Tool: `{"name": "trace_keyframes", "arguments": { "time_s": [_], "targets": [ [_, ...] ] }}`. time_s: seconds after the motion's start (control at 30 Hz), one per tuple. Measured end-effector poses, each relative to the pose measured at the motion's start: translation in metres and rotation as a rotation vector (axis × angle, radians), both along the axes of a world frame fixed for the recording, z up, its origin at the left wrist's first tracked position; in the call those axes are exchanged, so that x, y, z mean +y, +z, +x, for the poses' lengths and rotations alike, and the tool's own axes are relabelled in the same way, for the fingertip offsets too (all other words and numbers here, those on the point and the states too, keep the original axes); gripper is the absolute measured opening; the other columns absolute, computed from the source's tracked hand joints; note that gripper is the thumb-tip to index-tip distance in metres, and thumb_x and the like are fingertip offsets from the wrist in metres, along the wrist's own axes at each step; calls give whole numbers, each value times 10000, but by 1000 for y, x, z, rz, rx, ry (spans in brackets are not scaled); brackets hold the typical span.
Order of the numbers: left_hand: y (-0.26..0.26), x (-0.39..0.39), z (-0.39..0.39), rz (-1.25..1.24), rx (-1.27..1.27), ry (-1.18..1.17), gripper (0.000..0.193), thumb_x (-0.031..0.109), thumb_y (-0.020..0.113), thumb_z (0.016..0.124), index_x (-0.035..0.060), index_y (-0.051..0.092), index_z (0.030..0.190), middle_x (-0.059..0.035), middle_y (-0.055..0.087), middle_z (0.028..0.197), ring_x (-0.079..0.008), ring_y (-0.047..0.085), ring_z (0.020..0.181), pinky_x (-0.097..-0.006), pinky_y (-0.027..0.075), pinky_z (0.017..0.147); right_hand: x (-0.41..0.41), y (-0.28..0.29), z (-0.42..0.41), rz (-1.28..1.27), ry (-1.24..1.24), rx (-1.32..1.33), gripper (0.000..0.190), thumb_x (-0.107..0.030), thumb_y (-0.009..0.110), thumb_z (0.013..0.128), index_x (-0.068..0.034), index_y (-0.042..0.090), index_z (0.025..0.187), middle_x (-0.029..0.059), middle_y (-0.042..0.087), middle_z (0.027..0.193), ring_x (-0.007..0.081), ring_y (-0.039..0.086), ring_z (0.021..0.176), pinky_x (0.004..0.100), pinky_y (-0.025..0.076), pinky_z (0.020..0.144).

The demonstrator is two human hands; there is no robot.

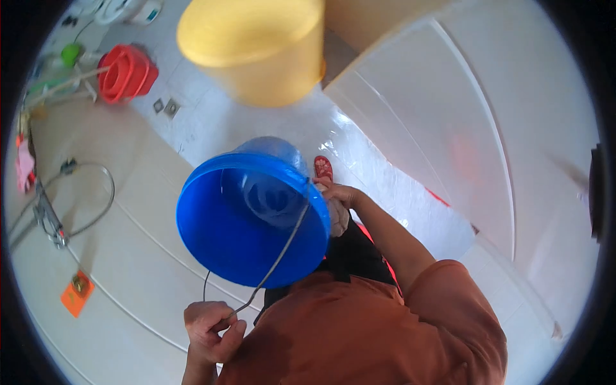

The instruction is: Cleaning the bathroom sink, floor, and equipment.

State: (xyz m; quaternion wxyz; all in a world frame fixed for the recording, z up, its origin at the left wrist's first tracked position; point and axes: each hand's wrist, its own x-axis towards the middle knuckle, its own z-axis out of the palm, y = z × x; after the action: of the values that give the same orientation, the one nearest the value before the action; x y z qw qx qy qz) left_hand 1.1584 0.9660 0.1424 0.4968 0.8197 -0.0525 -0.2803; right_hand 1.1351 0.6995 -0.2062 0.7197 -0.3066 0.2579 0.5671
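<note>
A blue plastic bucket (231, 231) is held up tilted in front of my body, its open mouth facing me. My left hand (214, 331) is closed around the thin metal bail handle (284, 250), below and left of the rim. A bunched greyish cloth (339, 219) is gripped in my right hand (340, 193), close against the bucket's right side. The fingertips of that hand are partly hidden by the rim. Pale glare covers part of the inside, and I cannot tell if water is in it. A greyish sheen (276, 144) shows just beyond the rim.
A large yellow tub (279, 72), blurred, stands ahead. At left are a red mop bucket (127, 74), floor drains (171, 108), and a wall tap (50, 221) with a looping hose (113, 187). An orange tag (77, 293) hangs on the wall. My red slipper (323, 167) is on shiny tiles (356, 159).
</note>
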Motion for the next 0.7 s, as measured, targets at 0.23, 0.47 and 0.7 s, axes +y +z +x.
{"name": "trace_keyframes", "arguments": {
  "time_s": [0.23,0.47,0.7],
  "targets": [
    [-23,-21,19,136,123,-139,162,40,589,670,35,439,608,-16,395,477,-66,350,399,-209,259,379,0,-19,-80,-144,-132,61,676,-6,569,540,-95,395,1187,89,553,925,205,547,867,327,448,813],
    [-89,-65,44,171,99,-321,172,76,587,699,25,444,618,-38,423,513,-85,400,461,-226,312,432,2,-14,-146,-15,-485,388,372,-90,506,559,-29,571,920,119,598,757,261,581,724,366,484,716],
    [-204,-151,21,146,109,-570,170,129,590,681,21,466,640,-92,481,544,-184,485,499,-305,381,489,-64,-6,-224,-160,-760,448,378,-94,480,581,18,562,933,155,612,868,305,599,787,397,479,786]
  ]
}}
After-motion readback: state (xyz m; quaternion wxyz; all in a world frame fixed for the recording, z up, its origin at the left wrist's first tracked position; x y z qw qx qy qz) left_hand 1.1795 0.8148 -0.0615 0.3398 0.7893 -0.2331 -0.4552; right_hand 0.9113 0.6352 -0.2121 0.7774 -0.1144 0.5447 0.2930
